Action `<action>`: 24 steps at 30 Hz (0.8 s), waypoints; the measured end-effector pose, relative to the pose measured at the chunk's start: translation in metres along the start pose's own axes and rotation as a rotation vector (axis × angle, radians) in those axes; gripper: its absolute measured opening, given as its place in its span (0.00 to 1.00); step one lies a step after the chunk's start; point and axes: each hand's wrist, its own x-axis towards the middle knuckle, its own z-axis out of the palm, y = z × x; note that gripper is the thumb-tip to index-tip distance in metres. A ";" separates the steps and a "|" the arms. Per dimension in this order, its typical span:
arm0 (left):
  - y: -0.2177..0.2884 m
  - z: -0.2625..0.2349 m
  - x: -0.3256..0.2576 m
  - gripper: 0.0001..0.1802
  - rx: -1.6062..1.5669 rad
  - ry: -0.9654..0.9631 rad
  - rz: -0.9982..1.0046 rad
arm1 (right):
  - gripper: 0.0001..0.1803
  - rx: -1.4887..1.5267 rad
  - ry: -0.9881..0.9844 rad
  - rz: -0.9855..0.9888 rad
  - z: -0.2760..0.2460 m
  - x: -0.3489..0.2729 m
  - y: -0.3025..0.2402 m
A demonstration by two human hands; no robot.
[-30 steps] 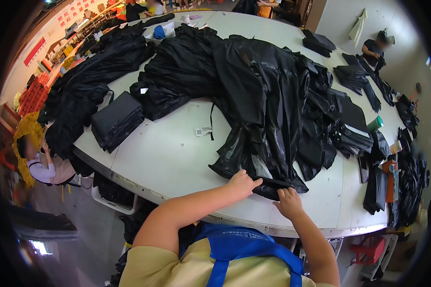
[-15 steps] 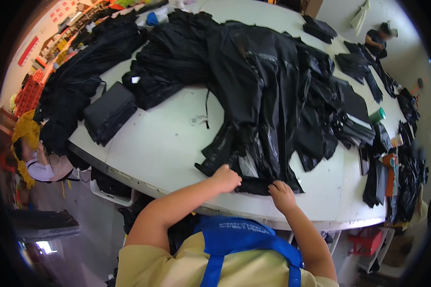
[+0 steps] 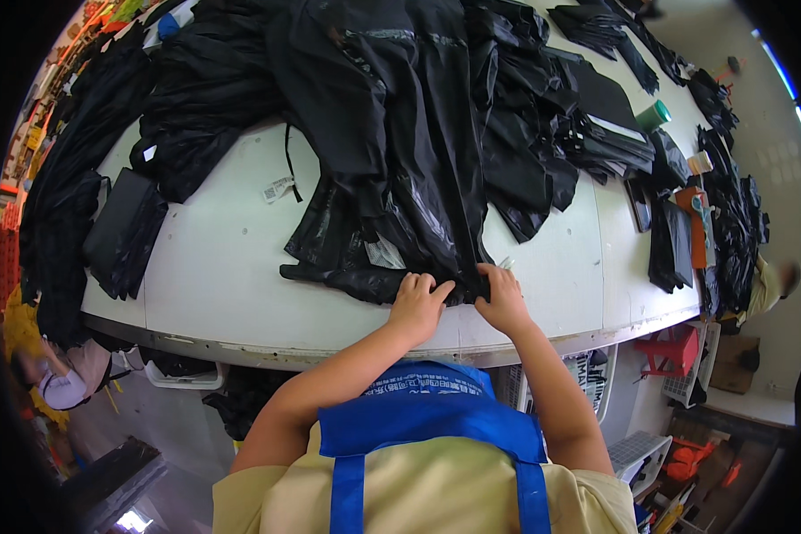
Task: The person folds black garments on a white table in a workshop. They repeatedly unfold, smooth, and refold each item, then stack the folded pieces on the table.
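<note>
A long, glossy black garment (image 3: 391,116) lies spread over the white table, its lower edge drawn toward me. My left hand (image 3: 420,307) is closed on the rolled or folded lower edge of it, with thumb and fingers pressed together. Close by on the right, my right hand (image 3: 504,298) pinches the same edge near its right corner. Creases run up the cloth from between both hands. A small whitish patch (image 3: 384,254) shows in the cloth above my left hand. What lies under my fingers is hidden.
More black garments (image 3: 213,89) are heaped left and right of this one. A folded black stack (image 3: 126,231) sits on the left, a green roll (image 3: 653,117) on the right. The table's edge (image 3: 267,351) curves before me. A person (image 3: 58,378) is at the far left, another (image 3: 769,285) at the right.
My hands have come closer together along the garment's lower edge, which is now more bunched between them. The whole view has shifted, with the table's things sitting further left and higher.
</note>
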 end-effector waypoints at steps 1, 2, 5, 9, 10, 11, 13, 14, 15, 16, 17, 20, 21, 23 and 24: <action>0.002 0.001 0.002 0.20 -0.014 -0.014 -0.025 | 0.17 -0.025 -0.063 0.001 0.001 -0.004 0.003; 0.004 0.001 0.004 0.16 -0.011 -0.024 -0.030 | 0.15 -0.049 -0.127 0.001 0.003 -0.006 0.005; 0.011 0.001 0.007 0.08 0.028 -0.037 -0.066 | 0.12 0.042 -0.261 0.053 0.012 -0.004 0.019; 0.010 0.000 -0.002 0.05 0.162 -0.097 -0.034 | 0.08 0.349 -0.298 0.206 0.015 -0.011 0.014; 0.010 0.000 -0.005 0.04 0.204 -0.105 -0.018 | 0.08 0.418 -0.309 0.262 0.015 -0.013 0.011; 0.008 0.001 -0.005 0.04 0.241 -0.074 0.003 | 0.07 0.393 -0.302 0.226 0.017 -0.014 0.008; 0.005 0.007 -0.001 0.03 0.281 -0.006 0.030 | 0.07 0.338 -0.283 0.150 0.018 -0.014 0.004; 0.003 0.010 0.000 0.03 0.301 0.029 0.043 | 0.07 0.406 -0.266 0.188 0.019 -0.016 0.003; 0.004 0.010 0.000 0.03 0.325 0.043 0.069 | 0.08 0.472 -0.250 0.225 0.020 -0.019 0.002; 0.006 0.009 0.000 0.04 0.321 0.057 0.092 | 0.08 0.539 -0.233 0.262 0.020 -0.021 0.001; 0.007 0.009 0.000 0.04 0.277 0.066 0.071 | 0.08 0.634 -0.217 0.318 0.023 -0.023 0.003; 0.016 0.000 0.001 0.07 0.115 0.078 -0.031 | 0.07 0.734 -0.177 0.388 0.027 -0.026 0.001; 0.019 -0.004 0.000 0.09 0.059 0.081 -0.075 | 0.08 0.644 -0.178 0.342 0.018 -0.025 -0.011; 0.019 -0.006 -0.001 0.12 0.040 0.044 -0.107 | 0.08 0.550 -0.178 0.289 0.014 -0.025 -0.020; 0.018 -0.007 -0.001 0.13 0.030 0.028 -0.123 | 0.08 0.546 -0.179 0.282 0.015 -0.025 -0.021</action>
